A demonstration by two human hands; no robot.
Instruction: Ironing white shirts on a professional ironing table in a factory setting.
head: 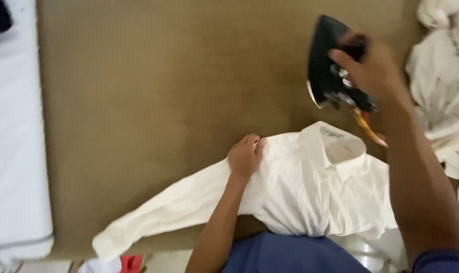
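A white long-sleeved shirt [300,187] lies on a brown padded ironing surface [164,91], its collar toward the far side and one sleeve stretched out to the lower left. My left hand [245,155] presses down on the shirt's shoulder, fingers curled over the fabric edge. My right hand [373,65] grips a black iron [326,60] by its handle and holds it lifted above the surface, beyond the collar, its soleplate tilted toward the left.
A pile of crumpled white cloth [444,86] lies at the right edge. White fabric [12,151] covers the area left of the brown surface. A red item [131,263] sits at the bottom edge near the sleeve cuff.
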